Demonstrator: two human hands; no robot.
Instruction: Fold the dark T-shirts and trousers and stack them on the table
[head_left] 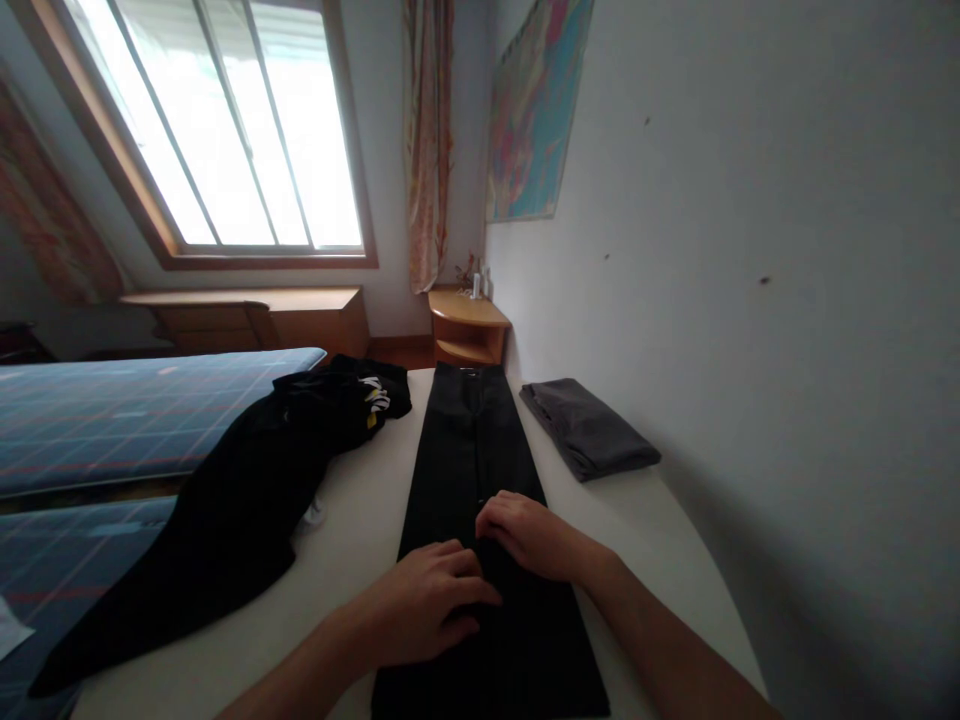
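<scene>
A pair of black trousers (pixel 450 450) lies flat lengthwise on a white tabletop, waistband at the far end and legs side by side toward me. My left hand (pixel 431 600) rests low on the trousers, palm down, thumb and fingers apart and nothing held. Slightly farther away, my right hand (pixel 529 535) bends its fingers together onto the fabric near the middle line between the legs. Its fingertips seem to pinch the cloth there, though they are partly hidden.
Dark clothing (pixel 247 480) lies heaped along the left edge, hanging over a blue plaid mattress (pixel 150 410). A folded grey garment (pixel 589 425) sits at the right, near the wall. Beyond the white tabletop (pixel 360 520) stand a wooden corner shelf (pixel 469 310) and a desk (pixel 315 305).
</scene>
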